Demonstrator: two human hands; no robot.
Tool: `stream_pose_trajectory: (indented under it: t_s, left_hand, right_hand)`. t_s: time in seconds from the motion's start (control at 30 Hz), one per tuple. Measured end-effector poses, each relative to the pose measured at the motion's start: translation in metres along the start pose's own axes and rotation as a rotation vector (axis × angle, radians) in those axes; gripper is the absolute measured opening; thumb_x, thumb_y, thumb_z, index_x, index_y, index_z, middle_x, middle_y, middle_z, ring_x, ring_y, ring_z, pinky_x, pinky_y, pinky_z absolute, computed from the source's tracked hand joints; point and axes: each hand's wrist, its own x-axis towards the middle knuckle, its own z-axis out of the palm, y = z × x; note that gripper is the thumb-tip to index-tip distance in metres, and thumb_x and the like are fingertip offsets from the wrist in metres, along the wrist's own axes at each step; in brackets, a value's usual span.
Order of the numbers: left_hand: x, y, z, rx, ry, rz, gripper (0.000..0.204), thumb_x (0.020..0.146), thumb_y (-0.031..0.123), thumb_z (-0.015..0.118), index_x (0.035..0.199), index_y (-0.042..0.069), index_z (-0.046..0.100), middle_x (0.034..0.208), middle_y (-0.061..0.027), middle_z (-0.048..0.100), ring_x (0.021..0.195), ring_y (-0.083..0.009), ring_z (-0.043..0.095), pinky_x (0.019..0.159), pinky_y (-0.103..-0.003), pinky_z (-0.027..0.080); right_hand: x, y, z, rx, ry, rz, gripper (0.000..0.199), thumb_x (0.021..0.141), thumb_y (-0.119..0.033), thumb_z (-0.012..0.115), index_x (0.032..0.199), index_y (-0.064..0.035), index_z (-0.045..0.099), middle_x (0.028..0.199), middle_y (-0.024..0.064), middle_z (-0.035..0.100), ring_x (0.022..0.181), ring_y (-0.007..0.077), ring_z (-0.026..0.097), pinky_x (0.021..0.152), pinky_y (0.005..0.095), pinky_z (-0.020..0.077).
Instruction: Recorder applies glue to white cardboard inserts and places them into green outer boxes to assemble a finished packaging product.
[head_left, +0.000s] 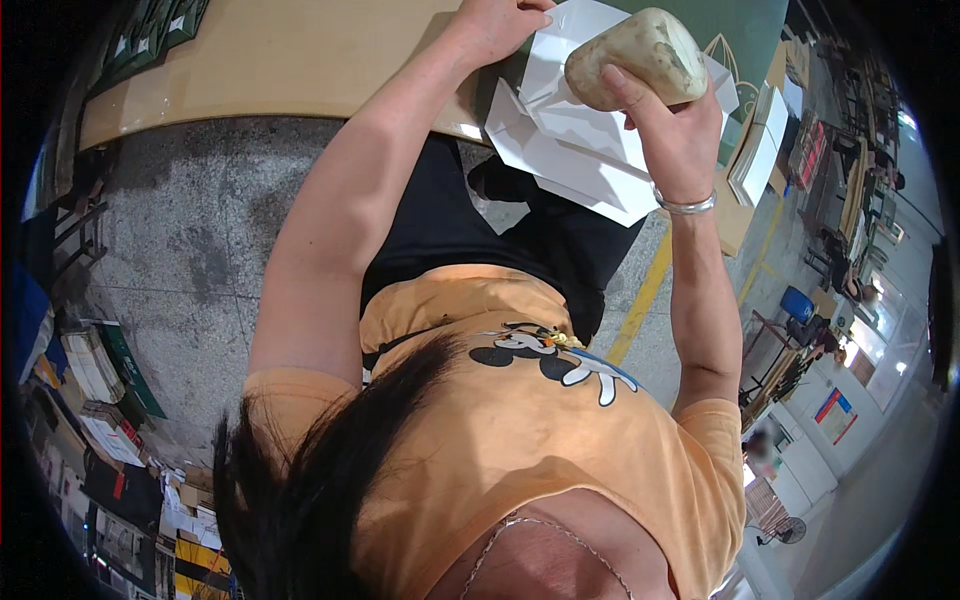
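My right hand (680, 135) is wrapped round a thick, rounded, pale block (640, 55), smooth and stone-like with brownish stains. It is held over a white card piece (590, 165) with creased flaps, some of them standing up at angles. At the top edge of the view my left hand (495, 28) has its fingers bent together on the far left corner of the white card; part of that hand is cut off. Under the card lies a dark green paper bag or sheet (755, 25) with a thin tan cord handle (722, 58).
The tan table (280, 60) runs along the top, with dark green folded bags (150, 35) at its far left. A stack of white card (760, 145) stands at the right. Grey concrete floor (180, 220) with a yellow line (640, 300) lies below.
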Motion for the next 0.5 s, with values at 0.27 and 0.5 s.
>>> stream_pose_trajectory:
  t_s: [0.27,0.5]
  left_hand:
    - [-0.002,0.015,-0.006,0.023,-0.07,-0.127,0.027,0.082,0.015,0.059,0.102,-0.001,0.068,0.097,-0.0156,0.069,0.09,-0.0238,0.065,0.081,-0.034,0.05]
    - [-0.012,0.038,-0.011,-0.002,-0.065,-0.238,0.026,0.084,0.014,0.058,0.104,-0.002,0.067,0.098,-0.014,0.069,0.092,-0.0234,0.064,0.082,-0.034,0.049]
  right_hand:
    - [-0.011,-0.002,-0.009,0.004,0.026,-0.02,0.039,0.078,-0.023,0.078,0.103,0.0015,0.06,0.079,0.0043,0.065,0.061,0.008,0.058,0.051,0.0211,0.045]
    - [-0.02,0.001,-0.022,-0.098,-0.007,-0.002,0.036,0.079,-0.023,0.078,0.101,0.0009,0.061,0.076,0.0027,0.065,0.058,0.0069,0.056,0.051,0.0211,0.0443]
